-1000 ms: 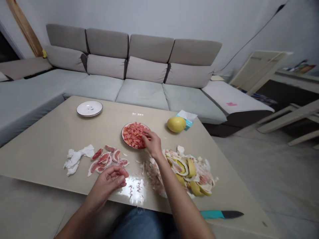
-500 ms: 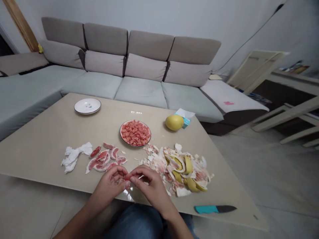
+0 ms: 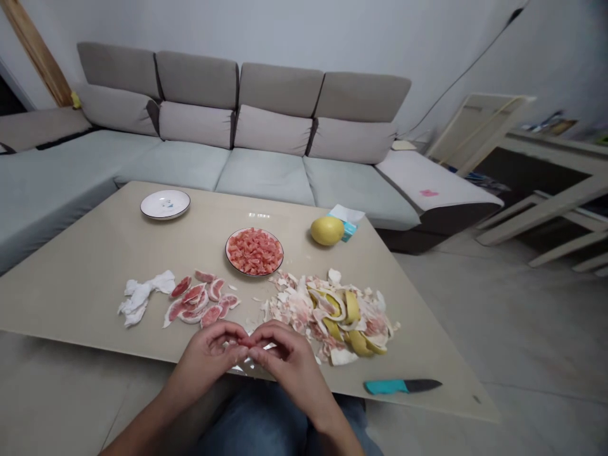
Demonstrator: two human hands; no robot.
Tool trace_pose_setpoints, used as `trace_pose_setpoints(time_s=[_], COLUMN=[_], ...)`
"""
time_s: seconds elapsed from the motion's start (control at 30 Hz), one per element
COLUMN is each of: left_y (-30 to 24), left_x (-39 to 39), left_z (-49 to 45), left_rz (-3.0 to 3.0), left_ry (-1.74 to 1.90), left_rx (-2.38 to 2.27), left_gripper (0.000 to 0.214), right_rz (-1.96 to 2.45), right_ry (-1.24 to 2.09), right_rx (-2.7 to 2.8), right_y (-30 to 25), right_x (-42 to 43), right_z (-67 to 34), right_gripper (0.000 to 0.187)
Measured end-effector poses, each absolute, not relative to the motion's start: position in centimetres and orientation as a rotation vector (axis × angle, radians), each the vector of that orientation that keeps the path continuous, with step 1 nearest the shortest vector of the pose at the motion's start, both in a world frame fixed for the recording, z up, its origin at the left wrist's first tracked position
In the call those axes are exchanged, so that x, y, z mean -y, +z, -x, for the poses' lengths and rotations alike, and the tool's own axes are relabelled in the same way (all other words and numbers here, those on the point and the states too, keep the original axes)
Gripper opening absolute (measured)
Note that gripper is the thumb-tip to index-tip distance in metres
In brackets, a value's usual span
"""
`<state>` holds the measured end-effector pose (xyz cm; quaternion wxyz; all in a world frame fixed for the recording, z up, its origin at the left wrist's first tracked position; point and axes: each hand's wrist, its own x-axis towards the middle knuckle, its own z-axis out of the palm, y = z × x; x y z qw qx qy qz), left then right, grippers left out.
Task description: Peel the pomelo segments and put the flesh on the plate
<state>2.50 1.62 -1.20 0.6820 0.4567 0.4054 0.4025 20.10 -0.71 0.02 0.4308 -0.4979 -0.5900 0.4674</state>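
Pink pomelo flesh (image 3: 244,342), a small piece mostly hidden, sits pinched between the fingertips of both hands, just over the table's near edge. It should be light, soft and wet: a hard squeeze would burst its juice sacs, and it may slip, so a gentle hold on any remaining membrane seems safest. The left hand (image 3: 208,358) and right hand (image 3: 289,366) are both narrowly closed, their fingers curved toward each other and touching at the tips.

At 12 o'clock from the hands, a round plate (image 3: 227,252) holds a heap of diced pink flesh (image 3: 254,251), which would be wet and crumbly. At 10 o'clock lie peeled pomelo segments (image 3: 192,304), limp and easiest to lift by their firmer membrane edges, with crumpled white tissue (image 3: 140,296) beyond them at 9 o'clock. A large pile of yellow rind and white pith (image 3: 332,316) spreads at 2 to 3 o'clock, and a whole yellow pomelo (image 3: 327,230) sits farther off at 1 o'clock beside a tissue packet (image 3: 346,218). A teal-handled knife (image 3: 401,386) lies at 4 o'clock, and a white plate (image 3: 164,204) rests at 11 o'clock on the beige table (image 3: 85,278).
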Motion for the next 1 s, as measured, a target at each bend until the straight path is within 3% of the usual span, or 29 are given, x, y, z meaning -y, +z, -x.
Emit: trace_pose_setpoints(time_s=[0.3,0.5,0.73,0.87,1.0], left_y=[-0.4,-1.2,-1.2,-1.4,-1.7], left_x=[-1.3,-1.2,-1.6,-1.7,-1.5], left_z=[-2.1,-2.3,-2.2,-2.0,-1.9], left_rz=[-0.922,-0.756,-0.878,-0.911,-0.870], left_ry=[0.798,0.828,0.868,0.863,0.852], left_rx=[-0.839,-0.788,-0.868,-0.900,-0.836], left_gripper=[0.022,0.022,0.024,0.024,0.023], right_rz=[0.944,0.807,0.884,0.943,0.908], right_ry=[1.646,1.775,1.687,1.556,1.648], right_rx=[1.027,0.721,0.846,0.953,0.872], right_y=[-1.0,-2.9,-3.1,-2.7,-2.8], right_x=[0.9,0.9,0.8,0.5,0.5], right_z=[-19.8,-18.9,-18.6,-18.7,-18.6], right_gripper=[0.021,0.025,0.032,0.019,0.023])
